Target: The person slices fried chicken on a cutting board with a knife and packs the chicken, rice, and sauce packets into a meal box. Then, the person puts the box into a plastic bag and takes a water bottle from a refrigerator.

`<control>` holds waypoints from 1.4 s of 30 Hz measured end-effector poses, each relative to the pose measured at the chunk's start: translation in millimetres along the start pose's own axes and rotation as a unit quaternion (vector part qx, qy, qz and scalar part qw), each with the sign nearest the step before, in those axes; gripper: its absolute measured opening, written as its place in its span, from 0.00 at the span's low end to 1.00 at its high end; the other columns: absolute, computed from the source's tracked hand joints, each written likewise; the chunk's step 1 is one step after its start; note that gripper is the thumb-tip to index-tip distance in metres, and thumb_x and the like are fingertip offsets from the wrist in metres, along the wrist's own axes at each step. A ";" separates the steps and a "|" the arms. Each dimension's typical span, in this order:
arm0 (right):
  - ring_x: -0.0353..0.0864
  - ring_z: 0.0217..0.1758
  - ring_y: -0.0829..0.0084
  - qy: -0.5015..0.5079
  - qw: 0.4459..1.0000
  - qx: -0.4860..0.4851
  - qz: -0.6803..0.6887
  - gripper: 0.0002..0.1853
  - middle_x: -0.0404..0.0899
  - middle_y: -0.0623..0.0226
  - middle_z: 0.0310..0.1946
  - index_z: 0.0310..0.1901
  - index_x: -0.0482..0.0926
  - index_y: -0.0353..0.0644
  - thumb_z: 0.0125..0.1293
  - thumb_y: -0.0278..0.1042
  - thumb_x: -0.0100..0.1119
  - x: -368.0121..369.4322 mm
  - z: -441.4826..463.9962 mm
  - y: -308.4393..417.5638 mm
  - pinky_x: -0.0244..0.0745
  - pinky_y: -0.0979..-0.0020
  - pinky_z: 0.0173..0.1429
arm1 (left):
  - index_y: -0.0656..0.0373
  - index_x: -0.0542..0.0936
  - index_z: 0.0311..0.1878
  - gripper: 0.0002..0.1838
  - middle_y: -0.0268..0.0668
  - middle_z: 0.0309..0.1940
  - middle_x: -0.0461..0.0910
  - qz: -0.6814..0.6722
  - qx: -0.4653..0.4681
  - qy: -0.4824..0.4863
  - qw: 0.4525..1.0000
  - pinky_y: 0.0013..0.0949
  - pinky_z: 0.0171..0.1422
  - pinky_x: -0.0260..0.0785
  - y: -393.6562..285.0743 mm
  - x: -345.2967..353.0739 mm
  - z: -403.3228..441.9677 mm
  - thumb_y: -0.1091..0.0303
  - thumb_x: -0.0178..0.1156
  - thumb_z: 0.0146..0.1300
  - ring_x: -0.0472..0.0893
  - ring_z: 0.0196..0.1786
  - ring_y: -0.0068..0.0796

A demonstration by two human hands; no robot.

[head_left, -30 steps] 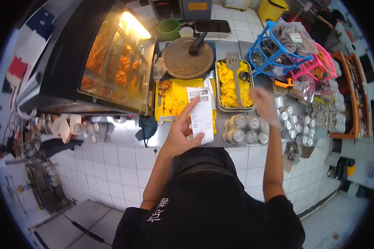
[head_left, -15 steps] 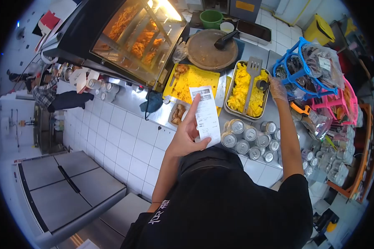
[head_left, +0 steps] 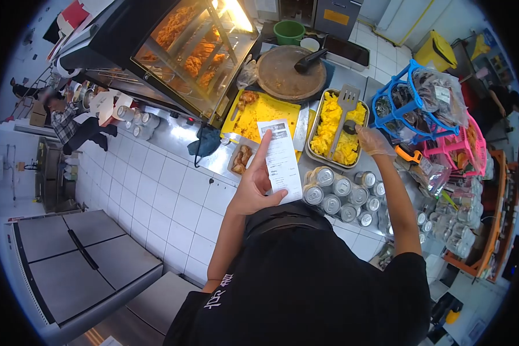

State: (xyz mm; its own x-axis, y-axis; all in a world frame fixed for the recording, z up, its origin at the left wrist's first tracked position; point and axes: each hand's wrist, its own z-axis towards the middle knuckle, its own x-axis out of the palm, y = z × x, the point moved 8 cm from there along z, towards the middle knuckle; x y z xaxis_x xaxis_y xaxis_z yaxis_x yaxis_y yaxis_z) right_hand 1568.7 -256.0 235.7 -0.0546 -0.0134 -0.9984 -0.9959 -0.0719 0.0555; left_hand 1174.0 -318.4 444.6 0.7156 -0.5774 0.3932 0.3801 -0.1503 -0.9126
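A printed paper receipt (head_left: pixel 284 164) is pinched in my left hand (head_left: pixel 252 187), thumb over its lower edge and index finger stretched along its left side. My right hand (head_left: pixel 376 142), in a clear plastic glove, is at the right rim of a metal tray (head_left: pixel 313 151) of yellow scrambled egg (head_left: pixel 328 118). Its fingers close around a black spoon (head_left: pixel 350 127), whose round dark end rests over the egg; the handle is hidden by the hand. A slotted metal spatula (head_left: pixel 348 99) lies lengthwise across the egg.
Left of the tray lies a yellow cutting board (head_left: pixel 262 119) with food bits. Drink cans (head_left: pixel 331 203) stand in front of the tray; a blue basket (head_left: pixel 418 106) stands right. Behind are a round wooden block (head_left: pixel 291 72) and a lit fried-chicken cabinet (head_left: pixel 184 52). Another person (head_left: pixel 69 124) stands far left.
My right hand and the black spoon have moved left and slightly toward me over the egg. The receipt stays in my left hand. The view has shifted slightly.
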 end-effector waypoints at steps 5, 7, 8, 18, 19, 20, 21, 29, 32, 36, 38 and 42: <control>0.88 0.26 0.55 0.001 0.994 0.015 -0.109 0.17 0.85 0.54 0.26 0.36 0.83 0.49 0.77 0.45 0.47 -25.5 -20.2 27.0 0.79 0.54 0.24 | 0.56 0.37 0.86 0.64 0.43 0.83 0.50 -0.025 0.004 0.013 1.000 0.36 0.79 0.57 -10.3 -12.7 -0.7 0.84 0.67 0.52 0.60 0.80 0.32; 0.89 0.29 0.54 0.037 0.993 0.037 -0.107 0.18 0.85 0.54 0.25 0.36 0.84 0.49 0.77 0.48 0.48 -27.8 -30.4 40.7 0.81 0.53 0.28 | 0.56 0.37 0.86 0.63 0.43 0.83 0.50 -0.035 0.004 0.022 0.999 0.36 0.79 0.57 -11.3 -18.9 -2.9 0.84 0.67 0.52 0.60 0.80 0.32; 0.89 0.30 0.54 0.054 0.992 0.047 -0.106 0.19 0.85 0.54 0.25 0.37 0.84 0.48 0.77 0.50 0.48 -29.2 -32.2 44.4 0.82 0.53 0.30 | 0.56 0.37 0.86 0.63 0.43 0.83 0.50 -0.038 0.008 0.028 0.999 0.36 0.78 0.57 -12.3 -21.4 -3.1 0.84 0.66 0.52 0.59 0.80 0.32; 0.84 0.58 0.42 0.194 0.958 0.209 -0.015 0.26 0.85 0.42 0.51 0.51 0.82 0.40 0.78 0.55 0.43 -26.3 -11.3 43.7 0.78 0.45 0.59 | 0.55 0.39 0.86 0.65 0.44 0.84 0.50 -0.097 0.009 -0.002 0.995 0.42 0.85 0.48 -13.1 -55.1 -8.4 0.67 0.67 0.45 0.57 0.84 0.39; 0.84 0.58 0.42 0.199 0.959 0.202 -0.016 0.26 0.85 0.42 0.51 0.54 0.80 0.39 0.78 0.54 0.43 -2.8 -6.1 31.4 0.78 0.45 0.59 | 0.55 0.39 0.86 0.66 0.44 0.84 0.50 -0.115 0.002 -0.006 0.993 0.43 0.85 0.49 -11.7 -57.3 -8.0 0.66 0.67 0.45 0.57 0.84 0.39; 0.84 0.58 0.42 0.203 0.959 0.196 -0.016 0.26 0.85 0.42 0.51 0.56 0.78 0.39 0.79 0.54 0.42 22.6 -2.2 17.2 0.78 0.45 0.59 | 0.55 0.39 0.86 0.66 0.44 0.84 0.50 -0.134 -0.005 -0.009 0.991 0.43 0.85 0.49 -10.1 -59.3 -7.2 0.65 0.67 0.44 0.56 0.84 0.40; 0.84 0.57 0.42 0.204 0.960 0.193 -0.022 0.24 0.85 0.42 0.51 0.57 0.77 0.39 0.78 0.53 0.44 45.7 1.1 1.7 0.78 0.45 0.59 | 0.55 0.39 0.86 0.66 0.44 0.84 0.50 -0.152 -0.012 -0.010 0.988 0.44 0.85 0.50 -9.2 -61.3 -6.4 0.64 0.67 0.44 0.56 0.84 0.41; 0.87 0.48 0.41 0.259 0.965 0.050 0.003 0.29 0.87 0.43 0.44 0.57 0.72 0.35 0.72 0.56 0.58 13.7 -0.3 31.8 0.82 0.49 0.52 | 0.54 0.40 0.86 0.68 0.43 0.84 0.50 -0.177 -0.011 -0.020 0.984 0.44 0.86 0.50 -12.4 -68.3 -4.1 0.63 0.68 0.41 0.57 0.84 0.41; 0.87 0.49 0.41 0.282 0.956 0.059 -0.045 0.34 0.86 0.39 0.44 0.56 0.73 0.33 0.66 0.61 0.63 9.6 -0.6 45.4 0.82 0.49 0.54 | 0.54 0.41 0.86 0.68 0.42 0.84 0.50 -0.183 -0.013 -0.024 0.983 0.44 0.86 0.50 -10.7 -69.0 -4.9 0.62 0.68 0.41 0.57 0.84 0.41; 0.87 0.49 0.41 0.273 0.959 0.062 -0.053 0.35 0.85 0.37 0.43 0.54 0.74 0.33 0.63 0.60 0.67 11.6 5.0 51.9 0.82 0.49 0.53 | 0.55 0.40 0.86 0.67 0.43 0.84 0.50 -0.171 -0.024 -0.042 0.984 0.43 0.85 0.50 -10.6 -70.1 -4.9 0.62 0.68 0.43 0.57 0.83 0.39; 0.87 0.48 0.42 0.267 0.959 0.074 -0.056 0.33 0.86 0.38 0.42 0.52 0.76 0.33 0.63 0.59 0.68 8.2 7.5 57.3 0.82 0.49 0.53 | 0.56 0.40 0.86 0.66 0.43 0.84 0.50 -0.165 -0.012 -0.043 0.985 0.43 0.85 0.50 -7.4 -72.1 -4.5 0.62 0.68 0.44 0.57 0.83 0.39; 0.87 0.46 0.42 0.219 0.968 0.118 -0.033 0.26 0.86 0.40 0.41 0.49 0.78 0.34 0.64 0.52 0.67 28.2 5.7 47.0 0.83 0.50 0.50 | 0.57 0.41 0.86 0.65 0.43 0.85 0.48 -0.155 0.004 -0.038 0.987 0.41 0.86 0.47 -8.3 -72.9 -2.7 0.62 0.66 0.45 0.56 0.84 0.39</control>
State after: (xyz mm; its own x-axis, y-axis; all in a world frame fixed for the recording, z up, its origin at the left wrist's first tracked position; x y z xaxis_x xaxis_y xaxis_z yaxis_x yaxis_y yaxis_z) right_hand 1519.9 -254.0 210.1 -0.0051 -0.4427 -0.8966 -0.9876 0.1428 -0.0648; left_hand 1117.2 -277.3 423.2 0.6057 -0.4433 0.6607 0.5922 -0.3035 -0.7465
